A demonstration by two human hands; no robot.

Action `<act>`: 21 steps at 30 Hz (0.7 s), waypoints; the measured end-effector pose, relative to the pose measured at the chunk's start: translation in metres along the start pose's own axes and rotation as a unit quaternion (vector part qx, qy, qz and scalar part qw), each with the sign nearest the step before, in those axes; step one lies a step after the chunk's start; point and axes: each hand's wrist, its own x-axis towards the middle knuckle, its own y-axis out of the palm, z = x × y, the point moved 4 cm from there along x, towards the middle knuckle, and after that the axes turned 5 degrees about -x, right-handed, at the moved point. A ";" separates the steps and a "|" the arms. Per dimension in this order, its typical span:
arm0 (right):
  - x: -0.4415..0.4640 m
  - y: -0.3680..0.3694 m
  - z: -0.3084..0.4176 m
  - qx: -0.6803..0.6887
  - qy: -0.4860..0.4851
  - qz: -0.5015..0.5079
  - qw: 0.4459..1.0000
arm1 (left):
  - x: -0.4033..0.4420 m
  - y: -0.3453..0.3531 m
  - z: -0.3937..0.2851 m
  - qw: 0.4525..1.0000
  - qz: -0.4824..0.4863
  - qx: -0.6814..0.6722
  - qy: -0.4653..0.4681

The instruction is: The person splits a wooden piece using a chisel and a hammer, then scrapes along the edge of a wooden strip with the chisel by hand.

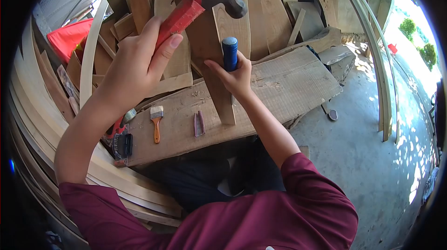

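Note:
Raised at the upper left, my left hand (139, 59) is wrapped round the red handle of a hammer (181, 19), whose dark metal head is near the top of the view. My right hand (237, 75) is closed round a blue cylindrical handle (229, 54) with a pale round end facing up; its lower end is hidden. That hand is against a long brown board (219, 91), which stands tilted on the wooden bench (298, 77). A paintbrush (157, 122) and a small pinkish two-legged tool (199, 124) lie on the bench, nearer to me.
Wood offcuts (274, 12) lean behind the bench. Long curved strips (42, 115) run along the left, and others (377, 54) stand at the right. A black item (125, 145) lies at the bench's left end. A round object (333, 115) is on the concrete floor (354, 166).

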 end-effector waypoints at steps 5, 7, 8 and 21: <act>-0.001 0.004 -0.004 -0.011 0.008 0.012 1.000 | -0.001 0.001 0.002 0.988 0.127 0.065 -0.050; 0.002 0.007 -0.003 0.002 -0.003 0.013 1.000 | 0.001 -0.003 0.000 0.995 0.081 0.050 -0.041; 0.002 0.007 -0.003 0.011 -0.009 0.010 1.000 | 0.002 -0.005 -0.002 0.998 0.040 0.031 -0.028; -0.002 0.013 -0.011 -0.003 -0.015 0.012 1.000 | -0.010 0.012 -0.002 0.995 0.077 0.049 -0.042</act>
